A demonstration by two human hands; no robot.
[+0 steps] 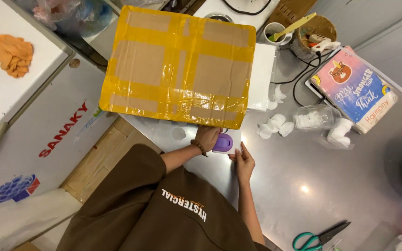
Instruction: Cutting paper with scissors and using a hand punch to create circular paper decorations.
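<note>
Cardboard sheet (177, 65) brown, criss-crossed yellow tape; small tool (223, 142) purple; scissors (319, 237) teal-handled; cloth (15, 55) orange.

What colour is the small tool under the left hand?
Purple, seen in the head view: the small tool under the left hand.

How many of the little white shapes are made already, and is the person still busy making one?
Done: several small white cut-out pieces lie on the metal table, more in a clear container. In hand: the left hand presses a purple punch on a white sheet, which the right hand steadies. Left: I cannot tell how many more; the green-handled scissors lie untouched.
</note>
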